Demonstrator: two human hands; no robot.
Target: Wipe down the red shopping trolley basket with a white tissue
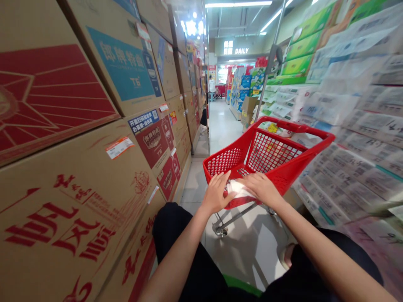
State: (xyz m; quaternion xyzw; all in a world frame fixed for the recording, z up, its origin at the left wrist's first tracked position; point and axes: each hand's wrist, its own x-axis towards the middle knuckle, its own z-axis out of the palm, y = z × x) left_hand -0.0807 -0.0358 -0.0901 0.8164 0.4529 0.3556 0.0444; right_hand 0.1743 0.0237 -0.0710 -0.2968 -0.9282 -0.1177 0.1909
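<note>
A red plastic shopping cart (285, 165) stands in front of me, its lattice basket tilted toward my knees. Over the near edge of the basket lies a crumpled white cloth (239, 189). My left hand (216, 193) is at the cloth's left side, with fingers along the basket rim and thumb on the cloth. From the right, my right hand (262, 188) presses its fingers over the cloth against the rim. Both hands are partly closed around the cloth and the cart's edge. The fingertips' undersides are hidden.
Stacked cardboard cartons (72, 201) form a wall close on my left. Wrapped paper packs (355, 147) are piled along the right. A metal pole (267, 67) rises behind the cart. The tiled aisle (222, 126) runs ahead to shelves (244, 90). Dark-clothed knees (176, 226) flank the cart.
</note>
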